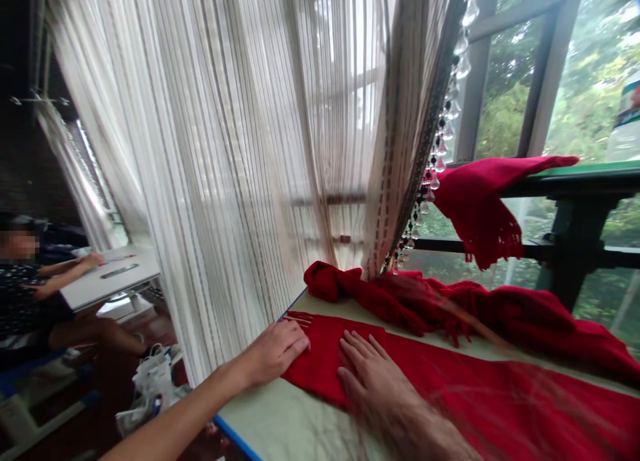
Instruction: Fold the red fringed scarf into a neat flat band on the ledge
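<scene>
A long red scarf (pixel 480 387) lies stretched along the pale tabletop, with a fringe at its far left end. My left hand (pixel 279 351) is at that fringed end, its fingers curled together over the cloth; its thumb is hidden. My right hand (pixel 373 374) rests flat on the scarf a little to the right, fingers stretched and slightly apart. Beyond it, a bunched red cloth (pixel 425 301) with some fringe lies along the back of the table. Blurred hair strands cross the lower right of the view.
The table (pixel 280 427) has a blue edge on its left. A striped sheer curtain (pixel 225 181) with a beaded trim (pixel 445 134) hangs behind it. Another fringed red scarf (pixel 480 201) drapes over the window rail. White bags (pixel 153 381) lie on the floor; a person (pixel 30 294) sits at a white table.
</scene>
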Demonstrator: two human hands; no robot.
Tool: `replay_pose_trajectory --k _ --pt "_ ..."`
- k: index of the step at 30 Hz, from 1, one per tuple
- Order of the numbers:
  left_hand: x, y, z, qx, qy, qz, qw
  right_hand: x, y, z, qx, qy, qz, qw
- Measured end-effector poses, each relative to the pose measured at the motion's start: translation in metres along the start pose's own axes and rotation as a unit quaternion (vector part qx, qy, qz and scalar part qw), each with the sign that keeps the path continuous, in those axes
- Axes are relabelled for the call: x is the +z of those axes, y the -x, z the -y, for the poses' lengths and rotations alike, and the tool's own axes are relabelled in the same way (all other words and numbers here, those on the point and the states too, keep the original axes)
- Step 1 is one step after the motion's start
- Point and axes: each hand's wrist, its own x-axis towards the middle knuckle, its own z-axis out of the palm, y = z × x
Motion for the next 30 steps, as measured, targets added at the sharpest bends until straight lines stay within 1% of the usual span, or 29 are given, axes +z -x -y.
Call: replay_pose_trajectory --k 1,3,6,8,9,11,13,15,16,18,20,22,23,25,28,30 --pt "0.003 -0.001 -0.001 0.002 0.003 0.001 1.000 0.001 -0.001 0.000 0.001 0.001 0.002 1.000" --pt "0.004 -0.003 0.009 -0.017 0.001 -0.013 1.000 0.001 -0.002 0.000 0.002 0.001 0.005 1.000" --pt "-0.003 -0.007 0.035 -0.064 -0.011 -0.045 0.997 0.001 -0.003 0.001 0.001 0.000 0.012 1.000" --pt "-0.009 -0.012 0.042 -0.077 -0.016 -0.060 0.995 0.000 -0.003 0.001 0.001 -0.001 0.015 1.000" --pt "-0.010 -0.016 0.041 -0.073 -0.015 -0.062 0.995 0.000 -0.003 0.001 0.002 -0.001 0.015 1.000" --pt "-0.007 -0.022 0.028 -0.047 -0.007 -0.053 0.997 0.000 -0.003 0.001 0.003 -0.002 0.013 1.000" --pt "0.000 -0.026 0.013 -0.013 0.004 -0.028 1.000 0.000 -0.003 0.001 0.003 -0.002 0.012 1.000" --pt "0.006 -0.027 0.008 0.007 0.010 -0.006 1.000 0.000 -0.003 0.001 0.002 -0.004 0.012 1.000" --pt "0.008 -0.026 0.010 0.006 0.009 -0.003 1.000 -0.001 -0.002 0.001 0.002 -0.005 0.013 1.000" --pt "0.007 -0.023 0.024 -0.015 0.004 -0.012 1.000 -0.001 -0.002 0.002 0.004 -0.007 0.013 1.000" --pt "0.002 -0.020 0.042 -0.046 -0.004 -0.027 0.999 -0.001 -0.002 0.003 0.005 -0.009 0.011 1.000" --pt "-0.002 -0.021 0.054 -0.072 -0.011 -0.046 0.996 -0.001 -0.001 0.003 0.007 -0.010 0.009 1.000" --pt "-0.003 -0.022 0.054 -0.078 -0.013 -0.055 0.995 -0.001 -0.001 0.003 0.008 -0.010 0.010 1.000" --pt "0.001 -0.027 0.046 -0.067 -0.008 -0.063 0.996 -0.002 -0.001 0.004 0.011 -0.008 0.016 1.000" --pt "0.013 -0.035 0.025 -0.016 0.009 -0.038 0.999 -0.004 -0.002 0.004 0.013 -0.003 0.030 0.999" --pt "0.019 -0.037 0.022 0.005 0.018 -0.023 1.000 -0.005 -0.002 0.005 0.013 -0.002 0.032 0.999"
